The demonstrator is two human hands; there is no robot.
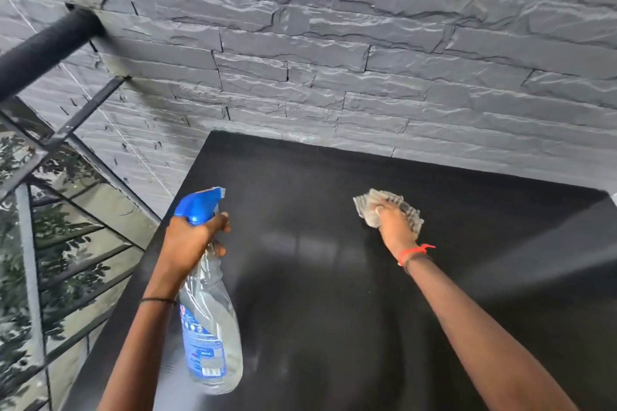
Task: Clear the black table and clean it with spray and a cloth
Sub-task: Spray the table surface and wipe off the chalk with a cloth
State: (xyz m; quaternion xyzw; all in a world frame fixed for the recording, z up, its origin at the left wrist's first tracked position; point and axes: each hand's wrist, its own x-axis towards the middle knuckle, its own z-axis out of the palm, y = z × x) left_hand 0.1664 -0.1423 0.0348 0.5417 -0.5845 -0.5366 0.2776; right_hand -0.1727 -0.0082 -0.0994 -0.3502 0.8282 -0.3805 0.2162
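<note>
Spray bottle point(210, 327): clear, blue-headed, tilted.
Left hand point(192, 240): curled round its neck.
Right hand point(395, 227): grips bunched grey cloth point(369, 207) against black table point(300, 177).

Grey slate-brick wall point(367, 60) behind; black metal railing point(40, 53) left, glass panels point(83, 243) reflecting foliage.

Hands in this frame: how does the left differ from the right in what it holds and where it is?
The left hand grips a spray bottle by its neck; the right hand holds a crumpled grey cloth. The left hand is raised at the left edge of the black table; the right hand is down on its top, nearer the wall. Both hold a cleaning tool.
</note>
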